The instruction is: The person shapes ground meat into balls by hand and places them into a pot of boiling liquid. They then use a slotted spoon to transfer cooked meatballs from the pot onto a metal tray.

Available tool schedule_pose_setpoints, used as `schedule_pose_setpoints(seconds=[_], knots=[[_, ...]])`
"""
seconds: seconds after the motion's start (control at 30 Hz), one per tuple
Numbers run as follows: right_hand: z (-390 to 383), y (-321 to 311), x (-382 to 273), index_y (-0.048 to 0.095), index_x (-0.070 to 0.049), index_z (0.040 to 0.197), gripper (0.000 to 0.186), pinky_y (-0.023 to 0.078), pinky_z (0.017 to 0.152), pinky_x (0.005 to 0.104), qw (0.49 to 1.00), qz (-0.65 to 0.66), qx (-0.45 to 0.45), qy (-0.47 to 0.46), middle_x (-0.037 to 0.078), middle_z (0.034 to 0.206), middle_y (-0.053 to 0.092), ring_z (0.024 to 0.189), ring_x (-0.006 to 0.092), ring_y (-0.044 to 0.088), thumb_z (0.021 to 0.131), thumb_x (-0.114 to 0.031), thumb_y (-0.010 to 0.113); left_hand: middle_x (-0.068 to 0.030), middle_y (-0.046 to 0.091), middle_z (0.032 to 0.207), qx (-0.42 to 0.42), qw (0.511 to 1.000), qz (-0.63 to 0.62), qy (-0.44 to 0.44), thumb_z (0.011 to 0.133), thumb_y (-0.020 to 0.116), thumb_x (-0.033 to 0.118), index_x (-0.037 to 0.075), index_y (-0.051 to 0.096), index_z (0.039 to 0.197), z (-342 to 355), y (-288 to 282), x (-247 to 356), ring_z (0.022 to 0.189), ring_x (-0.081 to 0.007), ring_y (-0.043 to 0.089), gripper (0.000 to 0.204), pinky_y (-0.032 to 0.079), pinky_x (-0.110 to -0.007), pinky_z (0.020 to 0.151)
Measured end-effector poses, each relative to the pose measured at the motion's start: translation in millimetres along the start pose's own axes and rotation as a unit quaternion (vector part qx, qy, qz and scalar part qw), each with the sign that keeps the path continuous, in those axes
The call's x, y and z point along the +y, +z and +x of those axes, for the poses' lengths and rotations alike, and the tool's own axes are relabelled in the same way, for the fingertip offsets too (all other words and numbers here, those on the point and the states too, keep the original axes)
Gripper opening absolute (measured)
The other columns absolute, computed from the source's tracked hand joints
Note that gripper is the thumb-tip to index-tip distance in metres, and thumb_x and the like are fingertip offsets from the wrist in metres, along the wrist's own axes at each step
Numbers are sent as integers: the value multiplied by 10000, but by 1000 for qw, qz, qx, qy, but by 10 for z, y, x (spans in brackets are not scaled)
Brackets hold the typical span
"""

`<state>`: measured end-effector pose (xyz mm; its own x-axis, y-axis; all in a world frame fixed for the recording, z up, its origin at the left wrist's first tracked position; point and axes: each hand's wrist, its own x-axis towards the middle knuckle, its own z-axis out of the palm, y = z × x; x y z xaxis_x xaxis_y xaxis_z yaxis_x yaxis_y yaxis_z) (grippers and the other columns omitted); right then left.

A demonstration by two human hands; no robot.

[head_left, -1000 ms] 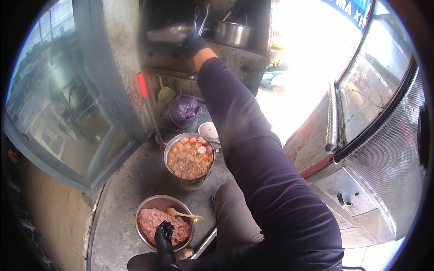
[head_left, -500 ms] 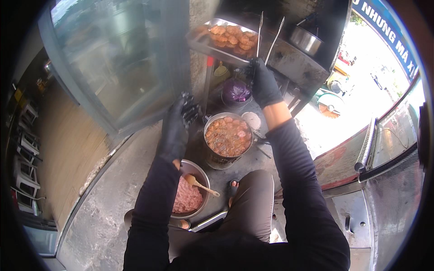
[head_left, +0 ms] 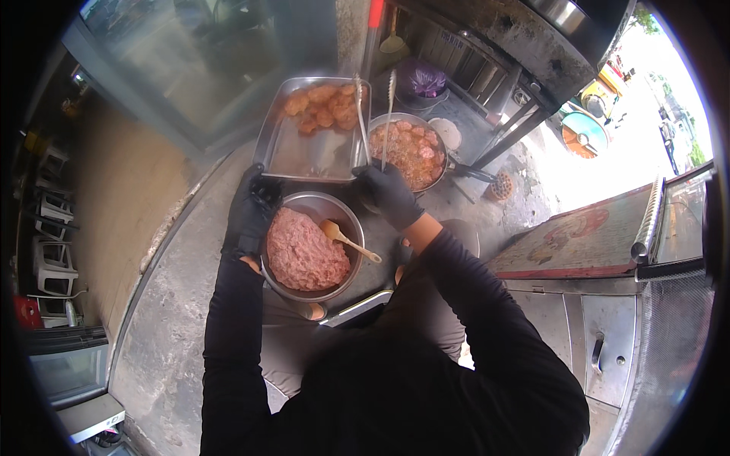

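My left hand (head_left: pixel 253 207), in a black glove, grips the near left corner of a shallow metal tray (head_left: pixel 304 158). Browned fried patties (head_left: pixel 323 108) lie in the tray's far part. Metal tongs (head_left: pixel 391 114) are in my gloved right hand (head_left: pixel 388 196), jaws pointing away and spread; this hand is also at the tray's near right corner. To the tray's right, pieces of meat fry in bubbling oil in a round pan (head_left: pixel 414 163). Below the tray sits a metal bowl (head_left: pixel 351 216) of raw minced meat (head_left: pixel 304 254), with a wooden spoon (head_left: pixel 353 245) resting in it.
Past the pan are a pot with a purple plastic bag (head_left: pixel 422 78) and a pale round disc (head_left: pixel 445 134). A sooty metal stand (head_left: pixel 487 45) rises at the far right. A glass door (head_left: pixel 198 76) is at the left, and a metal cabinet (head_left: pixel 608 334) at the right.
The tray of patties has come down from the far stand toward me, beside the pan. My left hand has taken hold of its corner. My right hand has come nearer with the tongs.
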<state>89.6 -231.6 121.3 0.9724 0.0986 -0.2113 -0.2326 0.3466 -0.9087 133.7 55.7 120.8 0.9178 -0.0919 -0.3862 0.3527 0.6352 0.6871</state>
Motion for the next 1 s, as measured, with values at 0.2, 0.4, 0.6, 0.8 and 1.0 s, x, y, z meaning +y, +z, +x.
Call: schedule_pose_setpoints(seconds=[0.2,0.4,0.6,0.8,1.0], knots=[[-200,74,395,685,-44,954,243,341,499,237,996,-55,-24,69,-22,636,535,539,61,460,904,-276,736,-41,678,815,48,997,55,-9,952,659,278,97,669,992,-176,-687,-373,753,-162,682,186,555,-294,708],[128,-508,443,696,23,1040,484,473,618,309,959,-266,86,54,46,748,660,663,125,588,991,-455,641,-46,678,862,39,998,49,25,961,648,243,73,665,1010,-120,-1003,-616,760,-143,672,179,551,-261,669],[244,-1712,-89,598,-68,1235,418,527,777,545,702,-686,159,-112,256,1004,708,924,453,687,1001,-414,565,-47,671,877,57,992,102,49,972,637,211,47,666,1019,-143,-1106,-796,773,-130,663,173,558,-264,689],[149,-1900,-166,644,-149,1217,373,553,743,507,588,-799,121,19,173,967,736,891,381,716,945,-403,615,-42,649,858,59,995,66,35,981,611,196,45,658,999,-235,-1039,-855,767,-133,649,159,562,-281,722],[139,-1895,-10,711,-160,1085,309,560,712,489,523,-844,118,-27,151,875,734,840,352,727,937,-410,606,-48,648,860,82,995,58,11,966,614,186,47,658,996,-472,-941,-986,779,-147,651,149,559,-301,746]])
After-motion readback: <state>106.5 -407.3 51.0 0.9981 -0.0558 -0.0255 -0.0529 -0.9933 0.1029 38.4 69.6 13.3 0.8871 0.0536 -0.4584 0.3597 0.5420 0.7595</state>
